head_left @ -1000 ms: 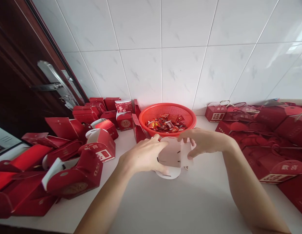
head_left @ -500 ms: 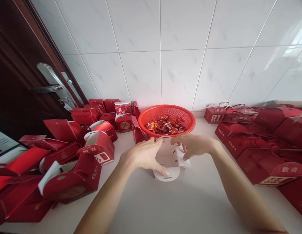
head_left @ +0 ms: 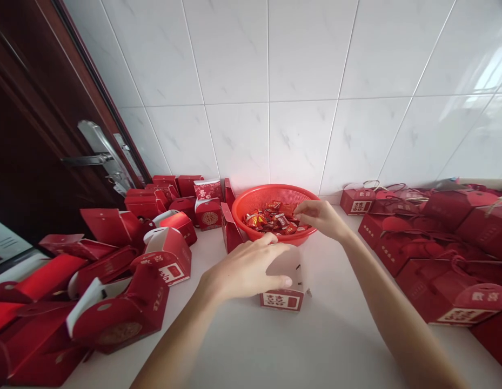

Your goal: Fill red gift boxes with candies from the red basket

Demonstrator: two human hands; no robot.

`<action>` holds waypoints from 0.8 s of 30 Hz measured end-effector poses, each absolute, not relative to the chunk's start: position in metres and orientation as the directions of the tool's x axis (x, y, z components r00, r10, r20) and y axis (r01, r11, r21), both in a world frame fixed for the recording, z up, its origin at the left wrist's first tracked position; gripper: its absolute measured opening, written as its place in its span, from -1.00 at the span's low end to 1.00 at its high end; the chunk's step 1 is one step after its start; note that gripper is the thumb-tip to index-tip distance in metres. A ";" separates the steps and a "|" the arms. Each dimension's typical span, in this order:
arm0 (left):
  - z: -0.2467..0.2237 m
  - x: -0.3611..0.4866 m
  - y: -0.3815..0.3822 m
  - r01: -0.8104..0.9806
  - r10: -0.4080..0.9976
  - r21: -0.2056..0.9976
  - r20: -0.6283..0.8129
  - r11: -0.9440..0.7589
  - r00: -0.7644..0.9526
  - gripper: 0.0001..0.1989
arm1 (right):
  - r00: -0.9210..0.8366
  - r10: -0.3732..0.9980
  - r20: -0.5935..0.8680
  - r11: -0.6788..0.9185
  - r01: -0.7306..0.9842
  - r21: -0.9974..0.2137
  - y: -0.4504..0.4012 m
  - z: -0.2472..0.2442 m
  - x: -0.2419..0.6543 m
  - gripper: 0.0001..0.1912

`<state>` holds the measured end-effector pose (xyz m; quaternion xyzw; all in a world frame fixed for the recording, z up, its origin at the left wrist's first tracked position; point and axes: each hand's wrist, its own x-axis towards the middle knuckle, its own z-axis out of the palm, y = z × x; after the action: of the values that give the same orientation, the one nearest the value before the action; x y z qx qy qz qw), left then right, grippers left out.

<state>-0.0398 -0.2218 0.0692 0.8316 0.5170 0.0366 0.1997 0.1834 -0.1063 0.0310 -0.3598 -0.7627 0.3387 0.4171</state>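
Note:
An open red and white box (head_left: 281,300) stands on the white table in front of the basket, its pale inside showing. My left hand (head_left: 251,267) lies over the box's left side, thumb and fingers spread apart. Behind the box is a red plastic basket (head_left: 270,190) holding many wrapped candies (head_left: 281,220). My right hand (head_left: 318,215) reaches over the basket's right rim, its fingertips bent together at the candies. Whether a candy is between those fingertips is too small to tell.
Red boxes (head_left: 125,316), several with raised flaps, crowd the left side. Closed red boxes with cord handles (head_left: 441,286) fill the right. A tiled wall (head_left: 299,140) rises behind the basket, and a dark door (head_left: 27,119) with a metal handle stands at the left.
My right hand has left the box's right side and moved up to the candies. The near flap of the box no longer sticks out towards me, and its printed front shows. The view has tilted slightly upward.

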 end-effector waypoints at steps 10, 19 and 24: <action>0.063 -0.058 -0.159 0.716 0.899 0.546 0.315 -0.434 0.305 -0.70 | -0.237 0.924 0.299 0.380 0.501 -0.777 -0.083 0.001 0.164 -0.96; 0.040 -0.020 -0.046 0.876 0.894 0.343 -0.172 -0.339 0.414 -0.74 | -0.202 0.969 0.145 0.227 0.485 -0.844 -0.069 0.005 0.158 -0.93; 0.018 -0.004 -0.024 0.901 0.881 0.263 -0.239 -0.346 0.408 -0.45 | -0.209 0.977 0.047 0.129 0.397 -0.909 -0.058 0.007 0.153 -0.87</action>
<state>-0.0038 -0.0242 0.0182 0.8198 0.5434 -0.0274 0.1785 0.1532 -0.0580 0.0070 -0.5189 -0.6618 0.4078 0.3556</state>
